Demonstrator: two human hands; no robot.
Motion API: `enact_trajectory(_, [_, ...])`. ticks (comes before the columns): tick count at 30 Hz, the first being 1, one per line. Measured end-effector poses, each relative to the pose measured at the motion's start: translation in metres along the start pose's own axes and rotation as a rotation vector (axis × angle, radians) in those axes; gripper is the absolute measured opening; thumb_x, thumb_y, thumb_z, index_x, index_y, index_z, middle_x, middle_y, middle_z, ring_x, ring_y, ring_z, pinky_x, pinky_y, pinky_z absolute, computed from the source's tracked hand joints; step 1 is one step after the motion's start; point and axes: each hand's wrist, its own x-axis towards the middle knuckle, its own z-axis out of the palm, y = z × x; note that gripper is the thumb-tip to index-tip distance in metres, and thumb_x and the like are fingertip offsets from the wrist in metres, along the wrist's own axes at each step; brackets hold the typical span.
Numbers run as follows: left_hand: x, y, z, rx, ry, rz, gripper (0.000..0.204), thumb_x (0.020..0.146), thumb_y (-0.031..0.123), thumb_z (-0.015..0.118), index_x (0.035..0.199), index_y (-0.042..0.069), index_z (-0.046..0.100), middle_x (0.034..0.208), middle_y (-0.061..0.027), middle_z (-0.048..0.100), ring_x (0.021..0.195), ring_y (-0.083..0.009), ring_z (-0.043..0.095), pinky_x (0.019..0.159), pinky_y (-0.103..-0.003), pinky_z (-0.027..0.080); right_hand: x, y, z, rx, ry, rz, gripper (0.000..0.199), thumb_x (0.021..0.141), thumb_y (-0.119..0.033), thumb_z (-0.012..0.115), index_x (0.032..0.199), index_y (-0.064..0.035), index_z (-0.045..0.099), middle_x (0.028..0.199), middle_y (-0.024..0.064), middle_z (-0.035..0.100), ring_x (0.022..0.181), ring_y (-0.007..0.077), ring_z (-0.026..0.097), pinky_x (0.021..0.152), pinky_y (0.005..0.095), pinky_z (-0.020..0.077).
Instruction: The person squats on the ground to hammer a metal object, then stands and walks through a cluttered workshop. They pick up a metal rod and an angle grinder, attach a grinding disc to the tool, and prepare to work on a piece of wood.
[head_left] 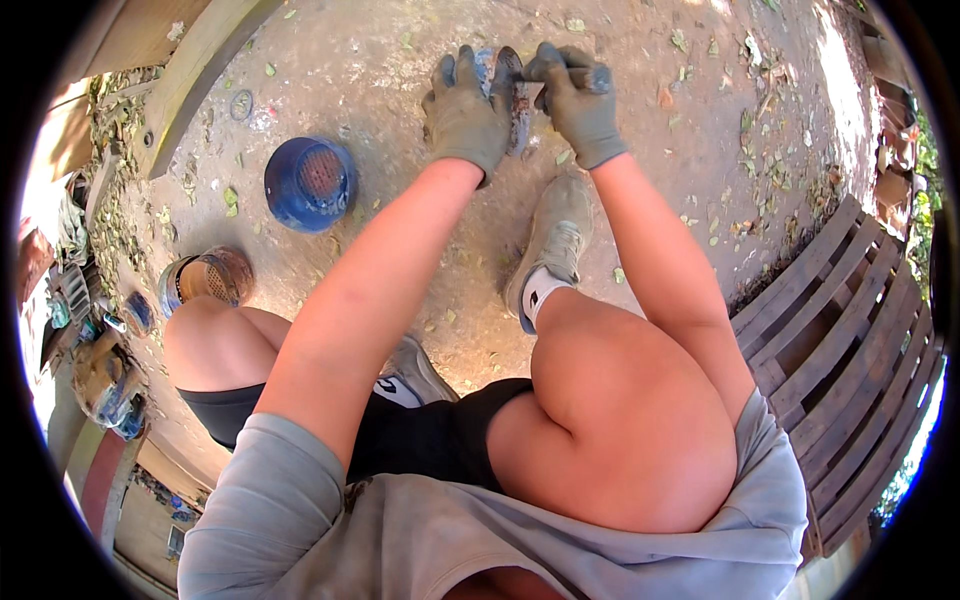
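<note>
Presently, in the head view, both gloved hands meet at the far middle of the scene, low over the dirt floor (680, 190). Between them is a long, narrow, rusty-looking piece (520, 118), its length pointing away from the person. The left hand (468, 112) lies on its left side, fingers spread and thumb near it; whether it grips, I cannot tell. The right hand (580, 98) is just beside it on the right, fingers bent close together, but what they pinch is hidden. Near and to the left stands a blue bucket (283, 195). I judge that the step is close handwork on this piece; the next move calls, probably, for a steady left hand and careful right fingertips.
</note>
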Motion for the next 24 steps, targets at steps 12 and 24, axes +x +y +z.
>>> enact_trajectory(12, [0.023,-0.009,-0.011,-0.06,-0.007,0.176,0.063,0.106,0.043,0.056,0.159,0.009,0.049,0.157,-0.029,0.047,0.145,-0.0445,0.047,0.119,-0.052,0.039,-0.012,-0.008,-0.02,0.305,0.044,0.288,0.038,0.106,-0.037,0.066,0.096,-0.0001,0.07,0.082,0.0094,0.074,0.058,0.0142,0.063,0.05,0.0284,0.0458])
enact_trajectory(24, [0.006,-0.02,-0.01,-0.084,-0.059,0.218,0.088,0.099,0.045,0.072,0.162,-0.003,0.033,0.158,-0.0307,0.041,0.146,-0.0477,0.041,0.123,-0.052,0.037,-0.03,0.029,-0.038,0.445,0.17,0.478,0.043,0.106,-0.045,0.064,0.093,-0.0043,0.068,0.079,0.0078,0.071,0.048,0.0137,0.054,0.043,0.0299,0.0387])
